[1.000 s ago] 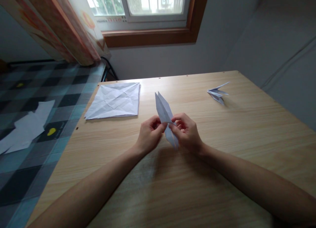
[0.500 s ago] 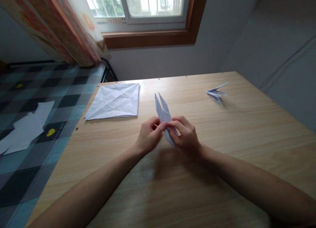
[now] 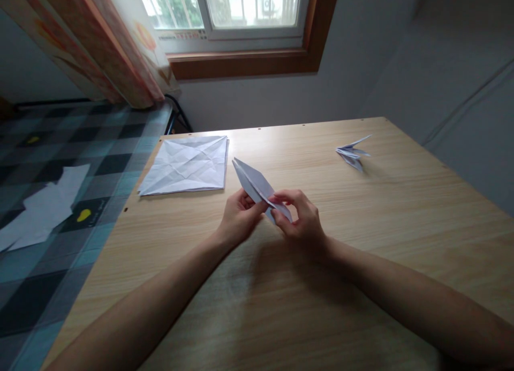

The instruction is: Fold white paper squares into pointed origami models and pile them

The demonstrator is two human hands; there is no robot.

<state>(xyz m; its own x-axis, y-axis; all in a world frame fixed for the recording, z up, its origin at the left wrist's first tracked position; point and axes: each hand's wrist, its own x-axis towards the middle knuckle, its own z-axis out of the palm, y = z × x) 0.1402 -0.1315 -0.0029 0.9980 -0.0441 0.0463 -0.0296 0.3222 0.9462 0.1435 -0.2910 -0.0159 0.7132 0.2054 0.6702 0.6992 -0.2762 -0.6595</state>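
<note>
A white folded paper (image 3: 254,179) with long pointed flaps is held above the middle of the table, its points tilted to the far left. My left hand (image 3: 241,213) pinches it from the left, thumb on top, the other fingers partly hidden behind the paper. On the other side my right hand (image 3: 299,216) grips the paper's near end between thumb and fingers. Both hands' fingertips almost meet at its middle.
Creased square paper sheets (image 3: 188,165) lie stacked at the table's back left. Another folded paper piece (image 3: 352,152) rests at the back right. White paper scraps (image 3: 48,213) lie on a checked cloth (image 3: 36,285) left of the wooden table (image 3: 401,216).
The folded paper has swung from nearly upright to leaning left, and its two points now lie close together. My right fingers have spread slightly along its near end.
</note>
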